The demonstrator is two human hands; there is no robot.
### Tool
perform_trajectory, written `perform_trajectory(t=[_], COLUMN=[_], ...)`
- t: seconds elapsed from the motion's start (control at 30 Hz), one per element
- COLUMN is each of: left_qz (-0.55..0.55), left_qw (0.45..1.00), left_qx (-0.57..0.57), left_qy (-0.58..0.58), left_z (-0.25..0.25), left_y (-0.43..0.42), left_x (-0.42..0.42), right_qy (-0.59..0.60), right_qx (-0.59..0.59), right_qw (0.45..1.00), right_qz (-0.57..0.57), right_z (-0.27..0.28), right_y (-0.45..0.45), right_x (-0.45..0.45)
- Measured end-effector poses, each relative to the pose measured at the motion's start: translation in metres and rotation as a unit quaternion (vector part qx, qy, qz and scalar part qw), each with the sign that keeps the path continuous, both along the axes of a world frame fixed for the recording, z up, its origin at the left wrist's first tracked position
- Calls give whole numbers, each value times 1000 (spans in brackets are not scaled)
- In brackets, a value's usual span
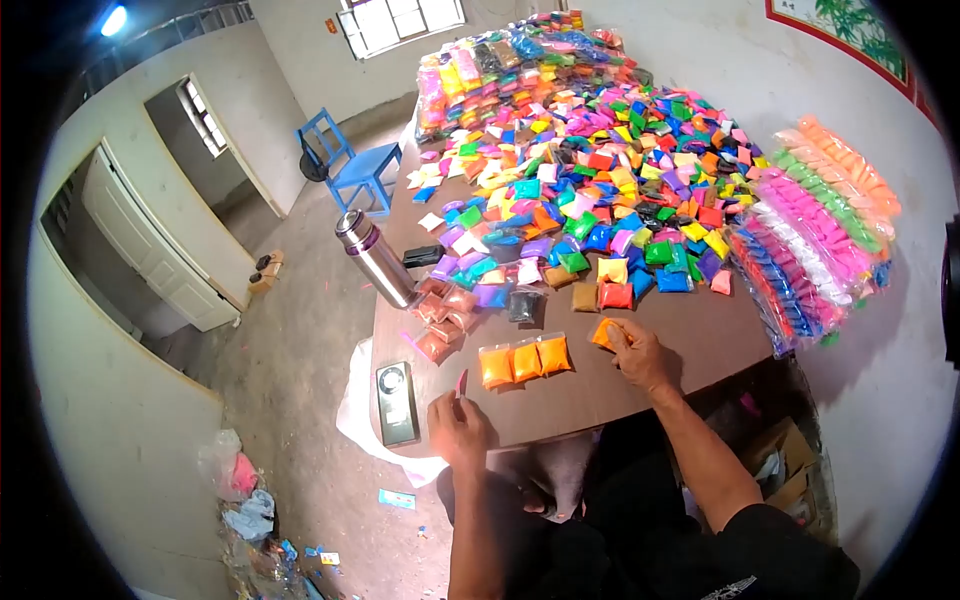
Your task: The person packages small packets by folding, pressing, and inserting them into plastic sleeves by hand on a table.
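As right hand (640, 353) pinches packet (601, 333), shirt-print (731, 588) illegible

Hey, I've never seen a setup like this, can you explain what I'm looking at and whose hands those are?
Happy to. There's no machine here: it's a person working with two bare hands. The single picture comes from a camera worn on their head, looking forward and down, so you see roughly what they see.

The right hand holds an orange packet in its fingers. The left hand holds a thin pinkish item, too small to identify.

Between them, on the brown table, lies a row of three orange packets. Beyond is a big heap of colourful packets. Along the table's left side are a steel thermos flask and, nearer, a dark rectangular device with a round silver part.
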State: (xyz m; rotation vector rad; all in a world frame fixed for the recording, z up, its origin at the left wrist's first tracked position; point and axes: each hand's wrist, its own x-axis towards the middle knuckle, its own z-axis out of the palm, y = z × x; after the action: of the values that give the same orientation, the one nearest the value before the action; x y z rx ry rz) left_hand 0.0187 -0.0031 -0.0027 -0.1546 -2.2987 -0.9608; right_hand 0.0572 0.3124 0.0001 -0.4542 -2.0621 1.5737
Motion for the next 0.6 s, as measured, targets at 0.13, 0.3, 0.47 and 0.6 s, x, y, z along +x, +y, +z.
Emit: perform_trajectory(t=[0.13,0.3,0.47,0.6], left_qz=[-9,-6,-26,-108], left_qw=[998,996,995,988], left_qx=[-24,59,-73,73], left_qy=[60,66,62,-88], left_z=[-5,-13,2,11], left_y=[0,-6,-10,-2], left_x=[3,7,29,69], right_qy=[-5,53,109,115], right_qx=[-4,11,23,-2], right_qw=[1000,998,993,993], right_qz=[-4,-12,-48,-39], right_z=[3,-2,7,11], right_y=[-1,-1,-13,-51], right_x=[3,1,13,60])
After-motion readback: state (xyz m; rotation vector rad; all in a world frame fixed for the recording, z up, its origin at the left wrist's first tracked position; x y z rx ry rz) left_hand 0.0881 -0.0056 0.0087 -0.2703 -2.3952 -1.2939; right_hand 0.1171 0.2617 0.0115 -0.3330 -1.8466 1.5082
